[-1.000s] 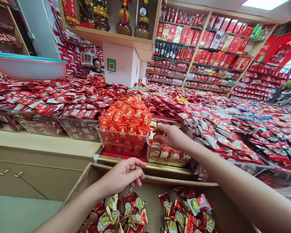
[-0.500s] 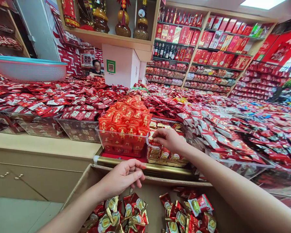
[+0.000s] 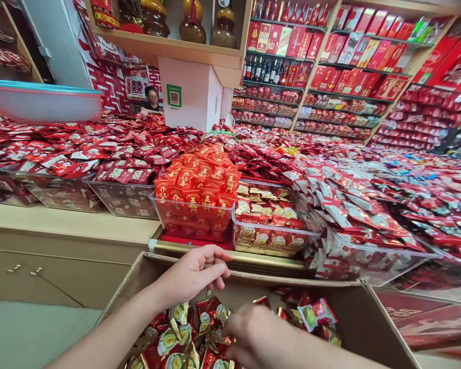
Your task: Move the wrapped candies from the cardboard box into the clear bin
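Observation:
My left hand (image 3: 200, 271) hovers over the near edge of an open cardboard carton (image 3: 111, 302), fingers loosely bent and the thumb apart from the forefinger; I see nothing held in it. Low in the carton, my right hand (image 3: 253, 333) is among red-and-gold wrapped durian candies (image 3: 172, 341). Motion smears it and its fingers are mostly hidden, so any grip is unclear. Beyond the carton, a clear plastic bin (image 3: 274, 236) holds more durian candies, lined up in rows. Left of it, another clear bin (image 3: 194, 223) is heaped with orange-red packets (image 3: 203, 179).
Bins of red packets (image 3: 126, 171) fill the counter to the left, and white-and-red packets (image 3: 341, 200) lie heaped at right. A blue-rimmed plastic basket (image 3: 42, 100) rests at far left. A white pillar (image 3: 188, 92) stands behind; a person (image 3: 151, 100) is in the background.
My right hand has left the clear durian candy bin and come down into the carton. My left hand has barely moved. The view has tilted slightly downward.

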The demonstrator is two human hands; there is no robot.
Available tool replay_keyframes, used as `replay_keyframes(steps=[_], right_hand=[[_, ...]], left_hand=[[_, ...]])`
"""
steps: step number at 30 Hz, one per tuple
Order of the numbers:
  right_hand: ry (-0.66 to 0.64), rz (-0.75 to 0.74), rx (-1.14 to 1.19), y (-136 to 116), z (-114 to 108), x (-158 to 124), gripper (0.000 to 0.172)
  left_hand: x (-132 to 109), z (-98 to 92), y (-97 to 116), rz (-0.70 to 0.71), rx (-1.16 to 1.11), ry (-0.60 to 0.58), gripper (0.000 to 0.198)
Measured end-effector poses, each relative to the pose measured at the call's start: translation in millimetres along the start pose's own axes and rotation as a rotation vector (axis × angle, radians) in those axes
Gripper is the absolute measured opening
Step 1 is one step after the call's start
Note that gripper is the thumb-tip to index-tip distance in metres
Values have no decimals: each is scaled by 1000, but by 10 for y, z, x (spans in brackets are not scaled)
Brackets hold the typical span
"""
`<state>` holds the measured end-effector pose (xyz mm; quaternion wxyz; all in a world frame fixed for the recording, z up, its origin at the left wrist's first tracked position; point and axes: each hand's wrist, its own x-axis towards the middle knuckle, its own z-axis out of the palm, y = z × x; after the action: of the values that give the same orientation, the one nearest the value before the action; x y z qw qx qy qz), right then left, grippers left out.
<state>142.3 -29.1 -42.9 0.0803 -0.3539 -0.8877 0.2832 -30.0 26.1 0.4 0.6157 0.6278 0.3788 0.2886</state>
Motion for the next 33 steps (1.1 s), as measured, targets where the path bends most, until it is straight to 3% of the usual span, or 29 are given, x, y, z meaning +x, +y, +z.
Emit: replay_keyframes(steps=[3, 6, 10, 14, 19, 24, 26, 33], right_hand=[[-204, 311, 18, 227, 713, 108, 55], [-207, 480, 109, 396, 1115, 133, 65], [-88, 472, 406, 499, 1284, 36, 67], [-91, 317, 527, 546, 1335, 12, 75], [-87, 366, 497, 493, 1203, 50, 67], [-58, 249, 274, 403, 880, -37, 29], [2, 219, 285, 341, 682, -80, 22], [213, 337, 1033, 32, -14, -100, 32]], left_hand=[[6, 8, 7, 9, 11, 17, 18], [17, 6, 10, 21, 22, 15, 18], [14, 6, 1, 26, 41, 4, 18], [-7, 7, 0, 28, 60, 8, 18], [-6, -4, 3, 31, 70, -6, 18], [24, -6, -32, 56, 78, -9, 17], [30, -2, -41, 49, 85, -14, 18], [-67, 91, 61, 24, 207, -53, 26]])
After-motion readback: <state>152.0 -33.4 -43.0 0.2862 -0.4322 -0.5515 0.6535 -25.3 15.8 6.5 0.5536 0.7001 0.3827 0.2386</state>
